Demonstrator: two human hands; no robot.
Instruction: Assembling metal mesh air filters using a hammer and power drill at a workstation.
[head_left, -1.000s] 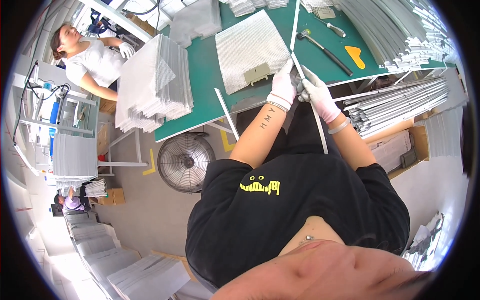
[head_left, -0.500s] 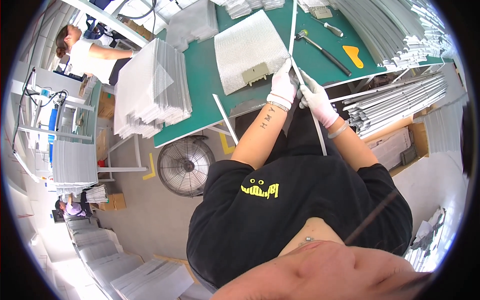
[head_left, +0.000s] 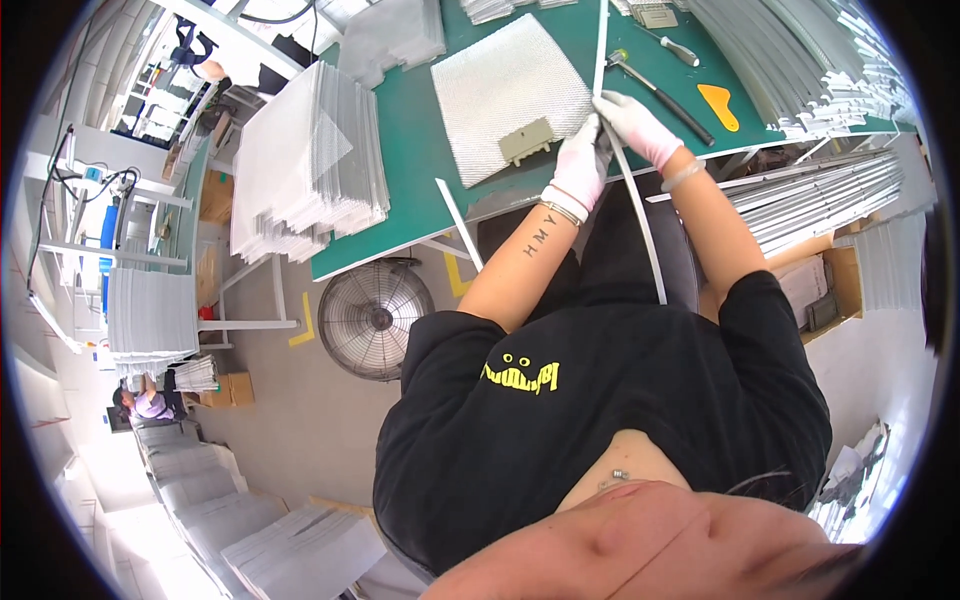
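The white strip point(head_left: 640, 222) lies between the hands, its long axis running away from the person's lap to beyond the near edge of the green table point(head_left: 395, 215); it appears to bend at the hands (whether one length or two meeting, one cannot tell). The right hand point(head_left: 638, 128), on its right, appears to pinch it with fingertips nearly together; the left hand point(head_left: 582, 168) is close on its left, fingers curled, their hold hidden. Farther right, the cardboard box point(head_left: 847, 280) holds greyish flat pieces point(head_left: 802, 287).
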